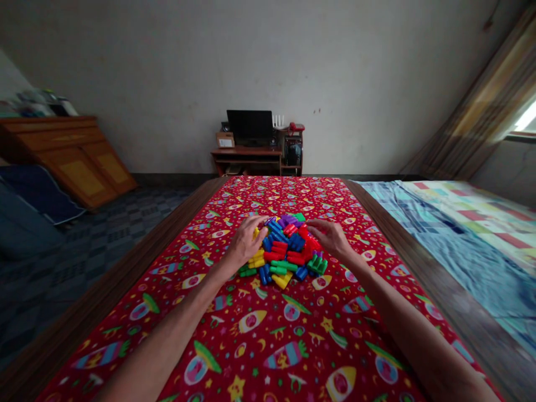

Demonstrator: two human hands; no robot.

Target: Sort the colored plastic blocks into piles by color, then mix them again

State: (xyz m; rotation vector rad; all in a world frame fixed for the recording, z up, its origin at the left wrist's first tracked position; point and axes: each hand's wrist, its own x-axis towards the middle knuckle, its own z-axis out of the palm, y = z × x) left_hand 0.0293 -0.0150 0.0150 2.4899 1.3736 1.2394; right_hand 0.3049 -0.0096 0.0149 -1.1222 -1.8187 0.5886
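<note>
A heap of plastic building blocks in red, blue, yellow, green and purple lies on a red cloth point(251, 357) printed with rockets and stars. My left hand point(247, 240) rests against the heap's left side, its thumb and fingers apart and curved around the edge, near some yellow blocks point(257, 258). On the opposite side is my right hand point(329, 235), fingers stretched toward the red blocks point(310, 244). No block shows in either hand. Green blocks point(317, 264) lie below my right hand, and purple blocks point(288, 221) are at the far side of the heap.
Dark wooden edges point(167, 234) border the cloth. Beyond stands a desk point(247, 151) with a monitor point(250, 125), a router and a red telephone point(296, 127). A wooden cabinet point(79, 162) is at left. A bed with patterned bedding point(481, 218) lies at right.
</note>
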